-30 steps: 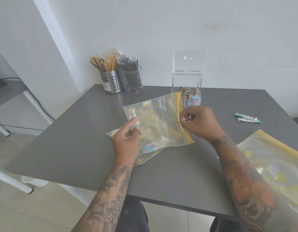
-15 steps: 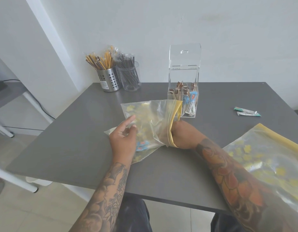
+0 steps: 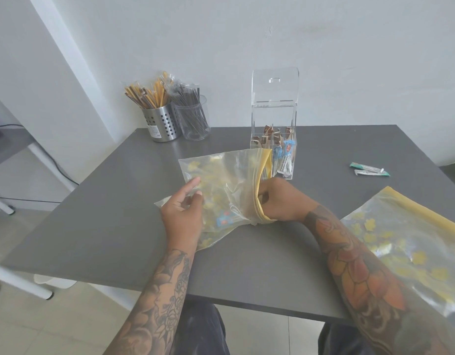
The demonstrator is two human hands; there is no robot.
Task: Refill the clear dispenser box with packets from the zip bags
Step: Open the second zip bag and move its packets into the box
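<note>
Left hand (image 3: 181,216) pinches clear yellow-rimmed zip bag (image 3: 221,180); right hand (image 3: 277,201) inside, grip unclear.

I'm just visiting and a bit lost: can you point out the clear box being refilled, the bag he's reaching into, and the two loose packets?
clear dispenser box (image 3: 274,108), head view, upper front wall.
zip bag (image 3: 229,175), head view, clear side panel.
loose packets (image 3: 369,169), head view, middle of the pair.
</note>
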